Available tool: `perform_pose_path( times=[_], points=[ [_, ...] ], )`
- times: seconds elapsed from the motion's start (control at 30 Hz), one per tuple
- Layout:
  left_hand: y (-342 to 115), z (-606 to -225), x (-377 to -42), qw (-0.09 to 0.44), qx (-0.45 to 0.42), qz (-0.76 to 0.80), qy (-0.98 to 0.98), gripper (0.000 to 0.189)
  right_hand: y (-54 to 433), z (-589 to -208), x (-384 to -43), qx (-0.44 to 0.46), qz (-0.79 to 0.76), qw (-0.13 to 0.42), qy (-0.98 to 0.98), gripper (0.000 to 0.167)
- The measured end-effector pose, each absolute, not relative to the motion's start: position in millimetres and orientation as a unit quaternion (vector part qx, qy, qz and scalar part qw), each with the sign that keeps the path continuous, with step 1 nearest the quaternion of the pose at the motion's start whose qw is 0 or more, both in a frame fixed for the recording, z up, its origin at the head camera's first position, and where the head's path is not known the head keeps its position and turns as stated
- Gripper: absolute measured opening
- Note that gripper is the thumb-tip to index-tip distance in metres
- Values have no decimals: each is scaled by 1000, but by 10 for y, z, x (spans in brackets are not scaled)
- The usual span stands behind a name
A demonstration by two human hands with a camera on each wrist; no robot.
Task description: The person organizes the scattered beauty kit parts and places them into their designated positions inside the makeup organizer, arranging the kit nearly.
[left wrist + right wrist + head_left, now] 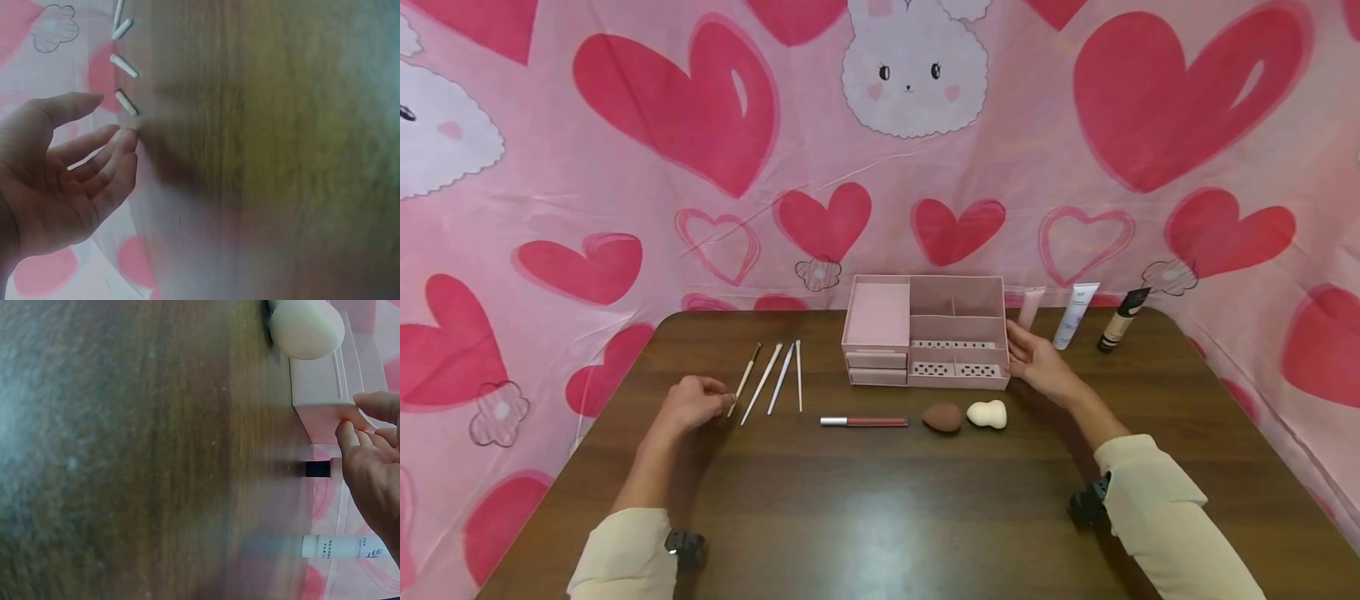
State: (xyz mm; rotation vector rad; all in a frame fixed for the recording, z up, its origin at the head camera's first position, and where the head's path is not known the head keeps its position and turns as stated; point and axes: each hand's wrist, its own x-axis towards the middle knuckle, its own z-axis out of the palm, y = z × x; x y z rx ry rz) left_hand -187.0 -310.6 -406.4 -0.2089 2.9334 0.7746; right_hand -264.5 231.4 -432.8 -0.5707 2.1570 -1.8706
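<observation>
In the head view my left hand (694, 403) is at the left of the table, beside the handle end of the leftmost makeup brush (745, 379). The left wrist view shows this hand's thumb and bent fingers apart, with nothing between them. My right hand (1039, 363) grips the right side wall of a pink makeup organizer (880, 312). In the right wrist view the thumb lies at the wall's edge and the fingers (347, 434) lie against its outer face. The organizer has two small drawers at left and open compartments at right.
Several brushes (781, 379) lie left of the organizer. In front are a lip gloss tube (865, 422), a brown makeup sponge (942, 417) and a cream one (987, 414). Behind my right hand stand a pink tube (1031, 307), a white tube (1076, 317) and a foundation tube (1123, 320).
</observation>
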Motion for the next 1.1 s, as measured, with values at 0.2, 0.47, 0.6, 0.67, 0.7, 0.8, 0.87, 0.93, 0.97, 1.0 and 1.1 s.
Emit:
perform_pose_path(
  times=[0.2, 0.47, 0.6, 0.67, 0.7, 0.8, 0.87, 0.93, 0.97, 1.0, 1.1],
  points=[
    [-3048, -4088, -1896, 52, -74, 230, 969, 38, 2323, -4338, -2635, -196, -634, 114, 740, 80],
    [-2992, -4101, -1948, 56, -102, 198, 973, 29, 2311, -4332, -2623, -200, -617, 104, 754, 80],
    [-2970, -4091, -1988, 49, -110, 183, 976, 26, 2316, -4344, -2629, -201, -614, 99, 757, 79],
    [-2967, -4095, -2005, 43, -115, 174, 977, 28, 2316, -4358, -2635, -200, -613, 97, 758, 79],
    [-2967, -4096, -2014, 40, -117, 171, 977, 29, 2316, -4362, -2639, -200, -613, 97, 758, 79],
    [-2971, -4092, -2042, 40, -122, 168, 977, 33, 2319, -4367, -2644, -201, -614, 97, 757, 79],
    [-2974, -4090, -2057, 46, -122, 172, 976, 34, 2322, -4366, -2639, -201, -615, 96, 757, 79],
    [-2974, -4099, -2066, 52, -125, 178, 975, 33, 2322, -4363, -2633, -202, -615, 97, 756, 79],
    [-2975, -4107, -2070, 52, -127, 180, 974, 32, 2320, -4361, -2633, -202, -615, 97, 756, 79],
    [-2976, -4116, -2076, 52, -129, 182, 973, 31, 2321, -4360, -2631, -201, -615, 97, 757, 79],
    [-2973, -4141, -2098, 51, -132, 184, 973, 28, 2320, -4356, -2623, -201, -614, 97, 757, 79]
  ],
)
